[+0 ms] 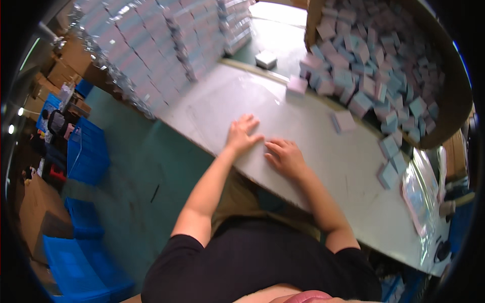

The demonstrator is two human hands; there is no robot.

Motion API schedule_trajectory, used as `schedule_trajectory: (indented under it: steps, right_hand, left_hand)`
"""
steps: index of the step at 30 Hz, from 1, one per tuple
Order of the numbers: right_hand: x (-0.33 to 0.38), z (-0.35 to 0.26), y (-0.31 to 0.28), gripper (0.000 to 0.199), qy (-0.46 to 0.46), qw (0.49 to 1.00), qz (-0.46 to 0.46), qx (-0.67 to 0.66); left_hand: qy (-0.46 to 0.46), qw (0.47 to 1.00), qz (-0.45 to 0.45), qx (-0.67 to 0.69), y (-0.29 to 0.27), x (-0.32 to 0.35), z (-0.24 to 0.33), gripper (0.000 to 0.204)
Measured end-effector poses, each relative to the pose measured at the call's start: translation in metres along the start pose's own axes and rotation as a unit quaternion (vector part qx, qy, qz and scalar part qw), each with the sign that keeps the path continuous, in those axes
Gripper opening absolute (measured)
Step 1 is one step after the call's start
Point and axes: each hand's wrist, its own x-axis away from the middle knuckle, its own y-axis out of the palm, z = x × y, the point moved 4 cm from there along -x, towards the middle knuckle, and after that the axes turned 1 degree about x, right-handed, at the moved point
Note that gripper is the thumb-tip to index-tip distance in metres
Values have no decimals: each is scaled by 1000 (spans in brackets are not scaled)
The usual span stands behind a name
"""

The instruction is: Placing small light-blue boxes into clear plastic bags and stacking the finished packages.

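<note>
My left hand (242,135) rests palm down on the white tabletop (328,164), its fingers spread and nothing in it. Close beside it, my right hand (285,157) also lies on the table near the front edge, empty, with fingers apart and slightly bent. A small gap separates the two hands. Nearest to them are loose small pale boxes: a pinkish box (296,86) by the table's far edge and another box (344,121) lying to the right. Several more boxes (388,175) sit farther right.
A big cardboard carton (449,113) lies tipped at the far right, small pink and blue boxes (361,101) spilling from it. Film-wrapped stacks (146,50) stand at the back left. Clear plastic bags (419,194) lie at right. Blue crates (88,151) stand on the green floor (146,177).
</note>
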Motion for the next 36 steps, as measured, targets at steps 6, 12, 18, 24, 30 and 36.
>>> schedule_trajectory:
  steps: [6,12,18,24,30,36]
  right_hand:
    - [6,0,21,51,10,996,-59,64]
    - [-5,15,17,48,33,994,-5,105]
    - [-16,34,5,47,180,973,24,143]
    - [-14,46,11,54,196,964,-28,179]
    - [-15,29,-34,31,172,985,21,22]
    - [-165,98,-82,34,103,981,163,-20]
  left_hand:
    - [-31,987,134,81,-7,-15,-9,28]
    - [-65,965,229,108,-39,-22,25,22]
    - [318,937,63,-131,-47,61,111,45]
    - [-207,957,55,-196,-78,68,65,104]
    - [-112,985,38,-127,-63,68,38,85]
    - [-222,960,157,71,-59,51,3,57]
